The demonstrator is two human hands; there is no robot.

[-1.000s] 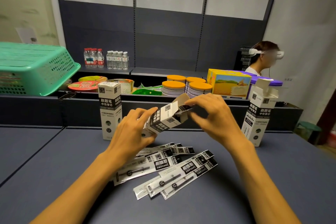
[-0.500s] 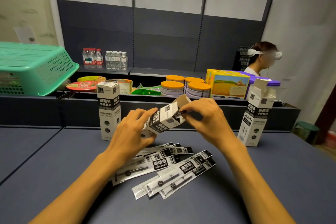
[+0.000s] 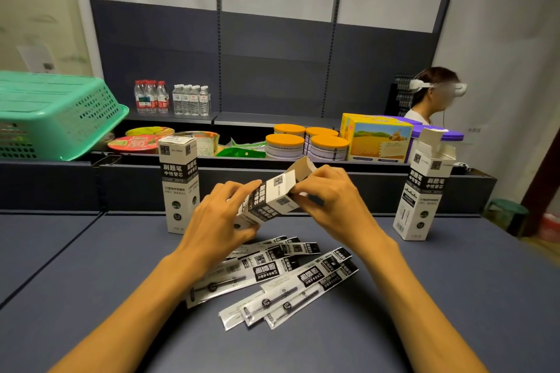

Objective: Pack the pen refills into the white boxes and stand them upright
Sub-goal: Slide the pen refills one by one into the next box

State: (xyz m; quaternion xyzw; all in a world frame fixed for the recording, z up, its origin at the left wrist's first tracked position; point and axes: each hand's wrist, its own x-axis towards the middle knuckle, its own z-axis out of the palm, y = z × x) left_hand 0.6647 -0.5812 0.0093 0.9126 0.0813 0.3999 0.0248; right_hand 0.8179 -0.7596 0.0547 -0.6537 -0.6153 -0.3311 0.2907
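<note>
Both hands hold one tall white cardboard box with black label bands [image 3: 268, 200] in the air above the dark blue-grey desk [image 3: 91, 281], tilted so its open end points up and to the right. The left hand [image 3: 218, 218] grips the lower part of the box, thumb beneath and fingers curled over its top edge. The right hand [image 3: 330, 200] pinches the box at its open end, just below the raised top flap; whether any refill is inside cannot be told.

Directly beneath the hands, a loose fan of pen refills in clear flat sleeves with black and white labels [image 3: 272, 278] lies on the desk, some overlapping, the nearest ones reaching between the two forearms.

Beyond the left hand, a closed white box of the same kind [image 3: 179, 185] stands upright on the desk. Well off to the right of the right hand, another matching white box [image 3: 424, 191] stands upright with its top flap open.

Farther back, past the desk's far edge, a green plastic basket [image 3: 54, 115] sits tilted on the left, and orange-lidded round tins [image 3: 306, 144] rest on a low shelf behind the held box.
</note>
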